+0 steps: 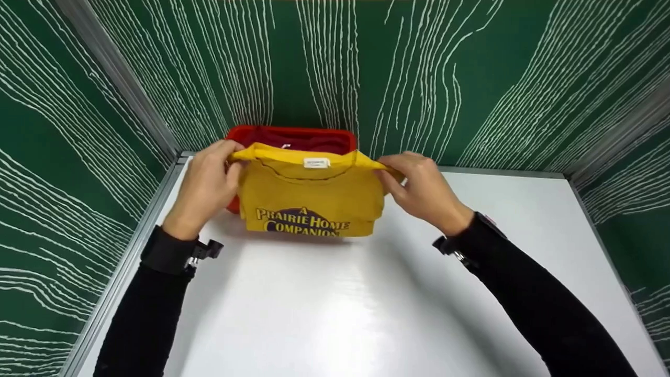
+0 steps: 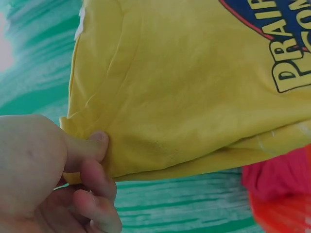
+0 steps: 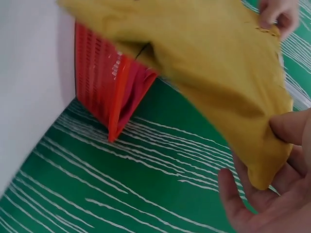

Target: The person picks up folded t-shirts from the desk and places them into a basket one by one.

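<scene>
A yellow T-shirt (image 1: pixel 309 196) with dark printed lettering and a white neck label hangs between both hands, folded, its neckline on top. My left hand (image 1: pixel 208 180) pinches one shoulder corner of it; in the left wrist view the thumb (image 2: pixel 99 141) presses on the cloth. The opposite shoulder corner is pinched by my right hand (image 1: pixel 419 183), thumb against fingers in the right wrist view. Behind the shirt stands a red basket (image 1: pixel 293 129), mostly covered by it in the head view. Dark red cloth (image 1: pixel 314 142) lies inside the basket.
The white table (image 1: pixel 314 303) spreads in front of the basket. Green walls (image 1: pixel 408 78) with white wavy lines rise at the back and both sides, joined by grey metal corner posts (image 1: pixel 123 78). Slotted sides of the basket (image 3: pixel 95 68) show in the right wrist view.
</scene>
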A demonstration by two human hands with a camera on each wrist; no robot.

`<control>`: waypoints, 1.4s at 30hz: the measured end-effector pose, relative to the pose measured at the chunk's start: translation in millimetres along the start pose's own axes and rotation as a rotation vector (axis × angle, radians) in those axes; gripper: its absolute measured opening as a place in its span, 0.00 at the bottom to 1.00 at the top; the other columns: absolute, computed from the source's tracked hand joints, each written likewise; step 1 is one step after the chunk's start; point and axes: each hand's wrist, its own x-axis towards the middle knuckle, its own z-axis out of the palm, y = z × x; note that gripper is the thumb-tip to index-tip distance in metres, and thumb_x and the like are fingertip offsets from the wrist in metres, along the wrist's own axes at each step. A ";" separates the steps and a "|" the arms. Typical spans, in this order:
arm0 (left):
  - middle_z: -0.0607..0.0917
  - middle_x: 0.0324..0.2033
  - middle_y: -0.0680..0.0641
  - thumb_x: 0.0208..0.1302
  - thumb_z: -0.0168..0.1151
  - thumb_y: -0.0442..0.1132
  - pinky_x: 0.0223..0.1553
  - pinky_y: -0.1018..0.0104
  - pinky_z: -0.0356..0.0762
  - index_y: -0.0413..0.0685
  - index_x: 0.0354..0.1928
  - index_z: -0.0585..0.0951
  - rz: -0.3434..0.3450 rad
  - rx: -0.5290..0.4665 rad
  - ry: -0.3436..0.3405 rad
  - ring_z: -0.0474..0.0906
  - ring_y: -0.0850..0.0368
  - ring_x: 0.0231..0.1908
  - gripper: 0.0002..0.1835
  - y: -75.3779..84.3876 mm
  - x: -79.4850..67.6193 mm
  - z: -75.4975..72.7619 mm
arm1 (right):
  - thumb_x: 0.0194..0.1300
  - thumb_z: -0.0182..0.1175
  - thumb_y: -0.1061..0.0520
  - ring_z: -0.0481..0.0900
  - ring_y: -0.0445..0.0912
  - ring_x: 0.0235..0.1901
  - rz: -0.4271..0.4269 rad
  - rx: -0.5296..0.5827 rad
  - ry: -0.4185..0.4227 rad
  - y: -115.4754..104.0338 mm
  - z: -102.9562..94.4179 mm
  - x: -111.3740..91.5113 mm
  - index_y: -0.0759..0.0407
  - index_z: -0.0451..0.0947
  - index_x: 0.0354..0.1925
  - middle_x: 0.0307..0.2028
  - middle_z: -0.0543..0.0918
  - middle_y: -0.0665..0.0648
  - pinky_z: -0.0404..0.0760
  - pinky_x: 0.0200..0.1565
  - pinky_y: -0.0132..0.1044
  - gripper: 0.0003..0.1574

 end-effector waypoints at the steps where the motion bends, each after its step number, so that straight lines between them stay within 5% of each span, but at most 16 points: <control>1: 0.89 0.53 0.36 0.79 0.61 0.28 0.58 0.43 0.88 0.36 0.56 0.86 -0.010 0.000 0.006 0.85 0.40 0.50 0.11 -3.0 3.1 -2.8 | 0.82 0.65 0.53 0.86 0.48 0.41 -0.009 -0.019 -0.002 -0.6 3.0 6.0 0.60 0.91 0.56 0.45 0.94 0.56 0.88 0.47 0.40 0.15; 8: 0.88 0.55 0.35 0.80 0.62 0.32 0.62 0.41 0.86 0.35 0.58 0.87 -0.059 0.074 0.058 0.85 0.37 0.54 0.12 -24.3 24.3 -14.9 | 0.84 0.63 0.51 0.88 0.56 0.46 -0.030 -0.081 -0.054 -2.9 19.0 45.8 0.61 0.90 0.59 0.51 0.95 0.60 0.85 0.63 0.53 0.18; 18: 0.87 0.55 0.33 0.84 0.58 0.37 0.60 0.38 0.84 0.35 0.58 0.85 -0.122 0.195 -0.011 0.83 0.35 0.54 0.14 -40.3 54.6 -22.4 | 0.85 0.61 0.52 0.87 0.50 0.42 0.089 0.005 -0.166 8.5 40.7 91.4 0.60 0.88 0.61 0.51 0.93 0.60 0.91 0.50 0.42 0.18; 31: 0.83 0.65 0.33 0.87 0.54 0.42 0.64 0.40 0.84 0.39 0.69 0.81 -0.272 0.222 -0.115 0.82 0.36 0.60 0.20 -61.3 85.3 1.7 | 0.85 0.60 0.52 0.84 0.54 0.43 0.171 -0.078 -0.192 36.2 73.2 119.0 0.61 0.89 0.57 0.49 0.92 0.60 0.87 0.53 0.45 0.17; 42: 0.84 0.69 0.33 0.86 0.57 0.42 0.68 0.42 0.80 0.40 0.73 0.80 -0.315 0.253 -0.170 0.82 0.36 0.63 0.22 -70.5 103.2 15.5 | 0.85 0.61 0.52 0.83 0.56 0.44 0.212 -0.089 -0.184 53.2 89.5 128.3 0.60 0.90 0.54 0.45 0.90 0.61 0.85 0.53 0.46 0.16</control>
